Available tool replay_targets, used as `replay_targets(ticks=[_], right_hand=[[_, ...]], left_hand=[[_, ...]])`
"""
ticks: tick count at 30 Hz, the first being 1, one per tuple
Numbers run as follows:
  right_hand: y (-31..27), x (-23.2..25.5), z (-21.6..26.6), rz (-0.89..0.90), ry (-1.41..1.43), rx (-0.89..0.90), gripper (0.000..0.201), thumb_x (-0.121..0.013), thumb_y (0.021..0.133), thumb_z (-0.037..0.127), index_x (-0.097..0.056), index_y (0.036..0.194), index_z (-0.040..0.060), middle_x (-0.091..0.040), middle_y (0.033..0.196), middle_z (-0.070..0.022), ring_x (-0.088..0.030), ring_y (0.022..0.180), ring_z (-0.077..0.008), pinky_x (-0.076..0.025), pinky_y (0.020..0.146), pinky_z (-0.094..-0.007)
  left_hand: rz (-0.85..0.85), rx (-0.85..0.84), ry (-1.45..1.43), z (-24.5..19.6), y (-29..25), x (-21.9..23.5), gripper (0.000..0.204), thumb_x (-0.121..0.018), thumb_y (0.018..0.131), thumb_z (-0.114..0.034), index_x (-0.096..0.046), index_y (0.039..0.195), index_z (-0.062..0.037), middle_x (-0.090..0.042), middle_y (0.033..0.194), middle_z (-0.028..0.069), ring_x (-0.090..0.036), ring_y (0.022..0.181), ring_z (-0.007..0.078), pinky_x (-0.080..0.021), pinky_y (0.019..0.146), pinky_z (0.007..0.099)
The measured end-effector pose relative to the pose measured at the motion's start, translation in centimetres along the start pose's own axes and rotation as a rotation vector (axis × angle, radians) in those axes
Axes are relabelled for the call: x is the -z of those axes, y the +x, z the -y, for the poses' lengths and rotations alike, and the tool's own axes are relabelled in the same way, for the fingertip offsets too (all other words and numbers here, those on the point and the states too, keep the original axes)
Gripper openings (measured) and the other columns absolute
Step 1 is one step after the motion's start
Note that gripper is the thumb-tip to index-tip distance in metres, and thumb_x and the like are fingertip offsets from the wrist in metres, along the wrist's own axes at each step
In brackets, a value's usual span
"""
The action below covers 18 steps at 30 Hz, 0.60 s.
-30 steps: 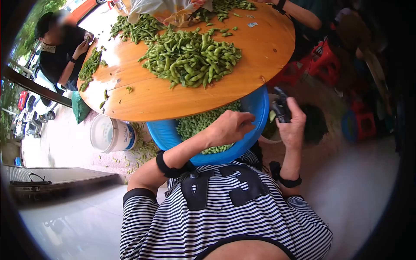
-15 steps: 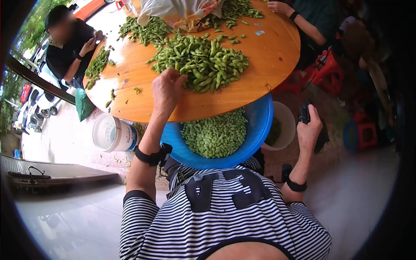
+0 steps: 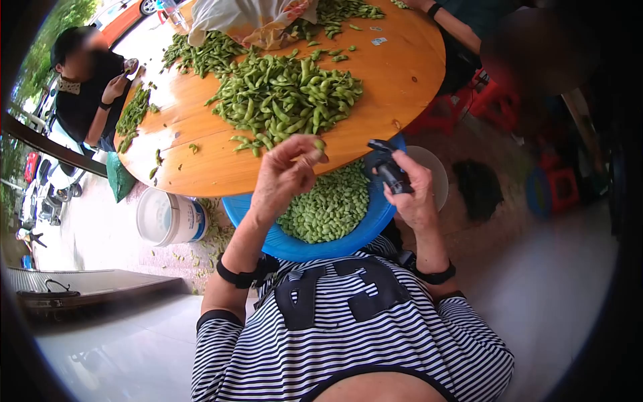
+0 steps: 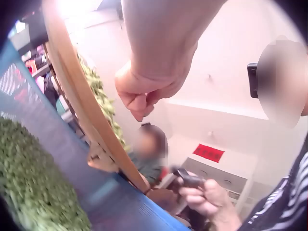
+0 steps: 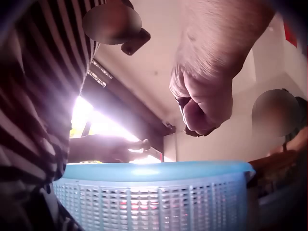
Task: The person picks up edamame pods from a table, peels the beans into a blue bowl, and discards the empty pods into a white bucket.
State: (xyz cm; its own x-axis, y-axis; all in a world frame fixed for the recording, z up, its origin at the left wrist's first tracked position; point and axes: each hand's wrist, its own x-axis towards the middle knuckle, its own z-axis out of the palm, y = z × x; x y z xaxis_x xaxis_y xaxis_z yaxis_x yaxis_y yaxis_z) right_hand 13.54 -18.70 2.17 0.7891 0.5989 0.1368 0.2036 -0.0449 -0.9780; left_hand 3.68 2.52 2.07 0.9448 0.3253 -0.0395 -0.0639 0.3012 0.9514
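Note:
My left hand [image 3: 284, 174] is over the table's near edge, pinching a green edamame pod [image 3: 319, 144] between thumb and fingertips. Just right of it, my right hand [image 3: 415, 191] grips a small black hand tool [image 3: 392, 175]; its exact kind I cannot tell. Below both hands sits a blue basket [image 3: 284, 249] holding many shelled green beans [image 3: 328, 211], its slotted wall visible in the right wrist view. A large heap of edamame pods [image 3: 281, 94] lies on the tabletop in front of the left hand. In the left wrist view, the tool [image 4: 190, 178] juts from the right fist.
The round wooden table [image 3: 395, 87] also bears a white plastic bag [image 3: 234, 23] and smaller pod piles. A white bucket [image 3: 157, 218] stands left, a pale bucket [image 3: 432, 171] right of the basket. One person [image 3: 84, 100] sits across at left; red stools [image 3: 492, 100] stand right.
From over the basket, my left hand went to the heap, and now comes back toward me with a pod. My right hand swung out to the right, then returned beside the left.

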Motion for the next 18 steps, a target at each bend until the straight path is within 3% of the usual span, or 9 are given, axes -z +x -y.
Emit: replay_targets(ticks=[2, 6, 12, 14, 18], right_hand=[[0.2, -1.0, 0.9, 0.083, 0.052, -0.048, 0.034, -0.051, 0.075, -0.008, -0.061, 0.106, -0.0017, -0.055, 0.074, -0.0003, -0.047, 0.064, -0.0046, -0.039, 0.055, -0.0208], [0.0, -1.8, 0.7, 0.147, 0.124, -0.029, 0.038, -0.051, 0.076, -0.009, -0.059, 0.113, -0.0021, -0.057, 0.085, -0.0019, -0.048, 0.072, -0.0055, -0.040, 0.060, -0.0205], [0.0, -1.4, 0.4, 0.187, 0.072, -0.036, 0.036, -0.050, 0.075, -0.010, -0.059, 0.110, -0.0056, -0.058, 0.087, -0.0064, -0.052, 0.076, -0.0091, -0.042, 0.066, -0.0205], [0.3, -1.1, 0.0, 0.206, -0.114, 0.128, 0.035, -0.050, 0.073, -0.010, -0.058, 0.107, -0.0072, -0.057, 0.087, -0.0077, -0.052, 0.076, -0.0100, -0.043, 0.066, -0.0209], [0.0, -1.1, -0.2, 0.198, -0.042, 0.132, 0.037, -0.050, 0.071, -0.010, -0.058, 0.106, -0.0069, -0.054, 0.084, -0.0060, -0.050, 0.074, -0.0090, -0.041, 0.064, -0.0205]], left_hand=[[0.089, 0.123, -0.103, 1.2, 0.0, -1.1, 0.015, -0.062, 0.091, -0.012, -0.063, 0.101, -0.0011, -0.065, 0.079, 0.0036, -0.045, 0.046, 0.0046, -0.031, 0.038, 0.0193], [0.073, 0.174, -0.101, 2.1, -0.1, -2.9, 0.010, -0.062, 0.091, -0.010, -0.065, 0.093, -0.0007, -0.058, 0.069, -0.0003, -0.044, 0.045, 0.0050, -0.029, 0.038, 0.0197], [0.063, 0.131, -0.001, 2.3, -0.3, -2.8, 0.011, -0.063, 0.090, -0.009, -0.064, 0.091, 0.0016, -0.058, 0.068, 0.0010, -0.050, 0.050, 0.0073, -0.035, 0.042, 0.0204], [0.061, 0.110, 0.022, 2.3, -0.4, -2.9, 0.010, -0.063, 0.090, -0.008, -0.064, 0.091, 0.0017, -0.058, 0.066, 0.0006, -0.049, 0.049, 0.0061, -0.035, 0.042, 0.0201], [-0.008, 0.077, 0.143, 2.2, -0.6, -3.3, 0.006, -0.063, 0.089, -0.003, -0.064, 0.091, 0.0021, -0.058, 0.068, 0.0010, -0.050, 0.050, 0.0066, -0.036, 0.043, 0.0200]])
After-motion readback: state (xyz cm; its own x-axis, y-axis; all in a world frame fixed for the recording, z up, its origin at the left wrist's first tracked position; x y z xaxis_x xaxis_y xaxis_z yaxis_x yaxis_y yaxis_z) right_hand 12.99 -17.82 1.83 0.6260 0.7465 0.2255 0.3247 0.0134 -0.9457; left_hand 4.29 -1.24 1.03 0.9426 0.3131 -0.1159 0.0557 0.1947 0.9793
